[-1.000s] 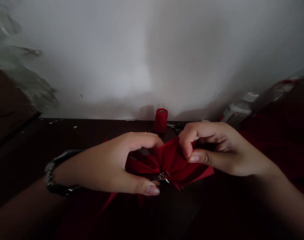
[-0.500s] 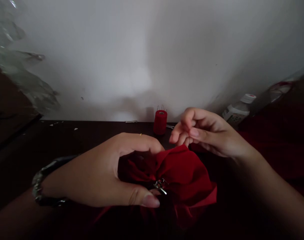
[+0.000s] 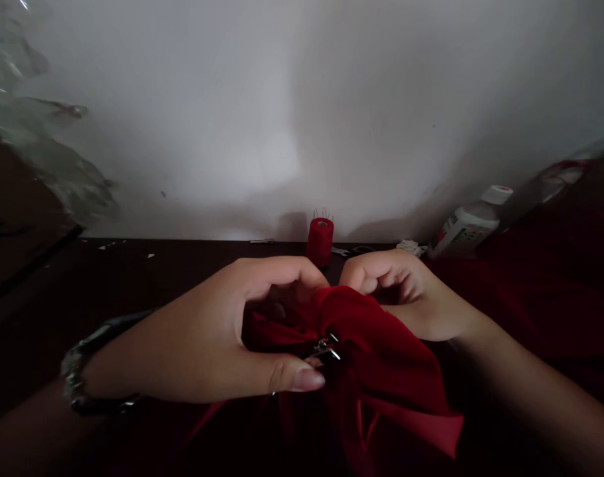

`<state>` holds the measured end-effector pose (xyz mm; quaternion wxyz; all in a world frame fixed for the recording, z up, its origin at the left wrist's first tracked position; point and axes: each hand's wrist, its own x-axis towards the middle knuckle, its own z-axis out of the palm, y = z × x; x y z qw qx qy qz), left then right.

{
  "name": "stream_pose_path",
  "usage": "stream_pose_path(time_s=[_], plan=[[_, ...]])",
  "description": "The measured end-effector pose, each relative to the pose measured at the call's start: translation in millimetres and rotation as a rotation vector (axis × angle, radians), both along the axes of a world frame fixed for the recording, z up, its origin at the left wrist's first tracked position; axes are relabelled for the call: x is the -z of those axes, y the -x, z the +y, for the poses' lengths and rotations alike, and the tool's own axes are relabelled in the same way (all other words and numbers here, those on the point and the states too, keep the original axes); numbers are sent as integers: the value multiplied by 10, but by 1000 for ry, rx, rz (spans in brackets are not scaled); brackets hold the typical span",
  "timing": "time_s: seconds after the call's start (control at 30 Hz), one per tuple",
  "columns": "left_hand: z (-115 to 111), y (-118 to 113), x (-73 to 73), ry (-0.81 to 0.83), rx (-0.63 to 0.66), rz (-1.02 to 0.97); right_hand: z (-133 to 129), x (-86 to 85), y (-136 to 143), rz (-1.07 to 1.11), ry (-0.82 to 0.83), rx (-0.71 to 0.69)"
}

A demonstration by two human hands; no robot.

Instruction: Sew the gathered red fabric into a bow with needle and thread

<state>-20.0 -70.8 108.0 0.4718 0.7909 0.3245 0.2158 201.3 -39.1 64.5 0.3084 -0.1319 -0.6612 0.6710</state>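
Red cloth point(image 3: 391, 358) lies bunched between my two hands, its folds gathered at a small shiny metal piece point(image 3: 326, 348). My left hand point(image 3: 222, 338) curls round the left side of the cloth, with the thumb below the metal piece and the fingers at the cloth's upper edge. At the cloth's top right edge, my right hand point(image 3: 411, 291) has its fingers curled and pressed against the fabric; its thumb tip is hidden behind the cloth.
A red thread spool point(image 3: 320, 242) with several pins in its top stands near the white wall. To the right are a white-capped bottle point(image 3: 468, 228), a small white pile point(image 3: 411, 247) and more dark red fabric point(image 3: 540, 285). Clear plastic point(image 3: 48, 146) hangs at the left.
My right hand has come down to the cloth and closed on its upper edge. The cloth's right part has swung lower and outward. My left hand has barely shifted.
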Motion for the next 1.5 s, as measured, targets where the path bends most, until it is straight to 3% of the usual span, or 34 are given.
stream_pose_path(time_s=[0.23,0.5,0.7,1.03,1.13,1.37,1.5], plan=[[-5,-43,11,-23,-62,-56,-34,-68,-1,-31,-120,28],[62,-44,90,-114,-85,-55,75,-8,-42,-75,-94,51],[180,-47,236,-246,-113,-55,214,62,-71,-99,-166,88],[450,-63,517,-578,-326,-10,492,274,-51,-9,-156,308],[550,-74,513,-702,-335,28,535,227,-22,-6,-162,352],[882,-168,312,-1029,-413,-49,770,-95,10,70,-288,517],[893,-154,357,-1125,-429,-23,811,-78,-12,84,-277,498]])
